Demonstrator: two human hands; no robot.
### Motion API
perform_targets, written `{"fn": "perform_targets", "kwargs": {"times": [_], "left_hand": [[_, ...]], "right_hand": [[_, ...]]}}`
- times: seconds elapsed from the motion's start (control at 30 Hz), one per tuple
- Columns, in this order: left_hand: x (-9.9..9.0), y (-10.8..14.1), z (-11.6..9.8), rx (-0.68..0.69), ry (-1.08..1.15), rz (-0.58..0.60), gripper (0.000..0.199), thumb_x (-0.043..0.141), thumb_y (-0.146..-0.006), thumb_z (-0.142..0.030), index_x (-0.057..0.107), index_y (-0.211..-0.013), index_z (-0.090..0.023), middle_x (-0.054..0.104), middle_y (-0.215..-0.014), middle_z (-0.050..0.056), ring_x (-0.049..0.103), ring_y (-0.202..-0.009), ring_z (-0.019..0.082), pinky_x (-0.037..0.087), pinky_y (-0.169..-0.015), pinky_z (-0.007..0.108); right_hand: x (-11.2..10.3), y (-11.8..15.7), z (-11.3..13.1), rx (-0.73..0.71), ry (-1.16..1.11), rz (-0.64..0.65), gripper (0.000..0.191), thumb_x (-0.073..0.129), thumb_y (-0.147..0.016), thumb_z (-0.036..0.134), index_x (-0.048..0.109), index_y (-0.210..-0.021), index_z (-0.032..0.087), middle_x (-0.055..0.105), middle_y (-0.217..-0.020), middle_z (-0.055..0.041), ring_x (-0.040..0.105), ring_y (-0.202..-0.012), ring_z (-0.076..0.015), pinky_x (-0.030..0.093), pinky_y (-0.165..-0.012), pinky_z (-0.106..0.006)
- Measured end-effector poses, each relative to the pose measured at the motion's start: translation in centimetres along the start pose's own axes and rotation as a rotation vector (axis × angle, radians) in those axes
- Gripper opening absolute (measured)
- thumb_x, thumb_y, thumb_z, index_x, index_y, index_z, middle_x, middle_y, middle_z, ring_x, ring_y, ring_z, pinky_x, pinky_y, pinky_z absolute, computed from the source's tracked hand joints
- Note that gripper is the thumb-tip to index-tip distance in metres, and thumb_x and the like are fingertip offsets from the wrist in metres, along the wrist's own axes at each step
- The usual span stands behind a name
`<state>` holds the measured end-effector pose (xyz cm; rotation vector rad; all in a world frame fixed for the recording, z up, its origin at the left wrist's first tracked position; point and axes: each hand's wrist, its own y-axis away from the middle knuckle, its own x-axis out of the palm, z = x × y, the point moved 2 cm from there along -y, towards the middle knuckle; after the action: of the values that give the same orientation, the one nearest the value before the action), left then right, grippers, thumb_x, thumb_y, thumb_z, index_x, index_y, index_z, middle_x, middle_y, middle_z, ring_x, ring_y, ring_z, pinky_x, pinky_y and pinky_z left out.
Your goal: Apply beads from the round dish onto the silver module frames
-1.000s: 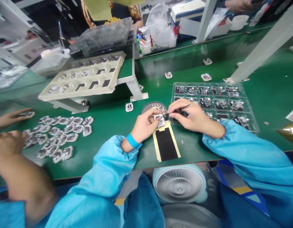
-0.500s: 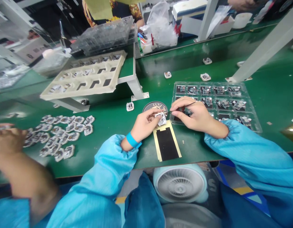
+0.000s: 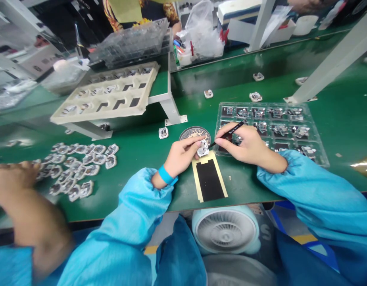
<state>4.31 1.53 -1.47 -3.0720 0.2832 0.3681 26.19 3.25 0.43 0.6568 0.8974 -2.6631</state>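
My left hand (image 3: 183, 154) is closed on a small white part (image 3: 202, 148) with metal detail, held above the top edge of a black pad with a yellow border (image 3: 212, 180). In my right hand (image 3: 244, 143) are dark tweezers (image 3: 231, 132), pinched between thumb and fingers, their tips pointing left toward the white part. Whether the tips touch it I cannot tell. Behind my left fingers stands a round dish (image 3: 195, 132) of tiny pale pieces. A clear tray (image 3: 316, 135) with metal parts in its compartments lies partly under my right hand.
Many white parts (image 3: 79, 171) lie grouped at the left, beside a co-worker's hand (image 3: 15, 178). A raised shelf holds a cream tray (image 3: 112, 115). Single white parts (image 3: 163, 132) lie farther back, and a slanted post (image 3: 329, 59) rises at the right.
The tweezers have turned in my right hand, showing their marked flat side. The white part in my left hand has tilted slightly. The co-worker's hand has moved right toward the grouped parts.
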Motion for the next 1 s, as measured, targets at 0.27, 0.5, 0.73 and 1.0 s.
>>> {"fn": "perform_targets", "kwargs": {"times": [0.27, 0.5, 0.73, 1.0], "left_hand": [[-0.3, -0.3, 0.0, -0.018, 0.065, 0.029, 0.038, 0.07, -0.09, -0.041, 0.075, -0.116, -0.014, 0.074, -0.08, 0.007, 0.063, -0.055, 0.012, 0.052, -0.051, 0.022], [-0.3, -0.4, -0.1, -0.079, 0.268, 0.047, 0.052, 0.085, -0.075, -0.033, 0.059, -0.116, -0.016, 0.071, -0.097, 0.008, 0.073, -0.068, 0.018, 0.053, -0.05, 0.02], [-0.2, -0.3, 0.3, -0.087, 0.206, 0.034, 0.045, 0.084, -0.077, -0.04, 0.064, -0.108, -0.013, 0.072, -0.094, 0.01, 0.072, -0.063, 0.018, 0.051, -0.044, 0.019], [0.1, -0.1, 0.0, -0.099, 0.195, 0.022, 0.044, 0.085, -0.076, -0.041, 0.073, -0.108, -0.013, 0.075, -0.091, 0.01, 0.069, -0.058, 0.014, 0.046, -0.041, 0.016]], "right_hand": [[-1.9, -1.0, -1.1, 0.216, -0.388, 0.235, 0.026, 0.072, -0.086, 0.042, 0.067, -0.092, 0.017, 0.072, -0.099, -0.0066, 0.068, -0.094, -0.0153, 0.056, -0.089, -0.031], [-4.3, -2.3, -3.6, 0.232, -0.112, -0.136, 0.038, 0.047, -0.098, 0.054, 0.063, -0.1, 0.02, 0.07, -0.092, -0.0059, 0.066, -0.084, -0.0151, 0.052, -0.083, -0.032], [-1.9, -2.5, -5.9, 0.443, 0.668, 0.199, 0.038, 0.061, -0.087, 0.051, 0.075, -0.108, 0.024, 0.072, -0.094, -0.0076, 0.066, -0.089, -0.0253, 0.048, -0.079, -0.038], [-3.3, -1.9, -5.7, 0.462, 0.247, 0.0, 0.032, 0.077, -0.077, 0.045, 0.075, -0.096, 0.02, 0.073, -0.102, -0.0036, 0.068, -0.093, -0.0188, 0.053, -0.088, -0.035]]}}
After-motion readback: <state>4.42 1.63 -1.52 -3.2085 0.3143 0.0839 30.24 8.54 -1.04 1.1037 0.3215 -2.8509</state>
